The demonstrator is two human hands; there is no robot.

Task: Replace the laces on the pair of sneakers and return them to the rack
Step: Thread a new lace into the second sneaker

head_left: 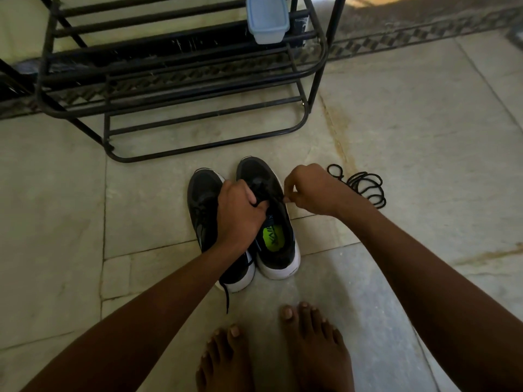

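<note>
Nearest me, two bare feet (271,352) stand on the pale tiled floor (396,123), toes pointing toward the work. Just beyond them sits the pair of black sneakers with white soles, side by side and touching, heels toward me. The left sneaker (203,199) trails a loose lace end (227,297) off its heel onto the floor. My left hand (240,213) reaches across it and grips the tongue area of the right sneaker (278,250), fingers curled in over the laces — the green insole shows just behind that hand. My right hand (308,190) hovers at the outer edge of the same sneaker, thumb and fingertips pinching what looks like a thin lace end; the detail is too small to be sure. Right of that hand, apart from the sneakers, a coil of black lace (365,188) lies on the floor. Farther off stands the black metal rack (175,80), with a pale blue box (267,18) on an upper rail.
</note>
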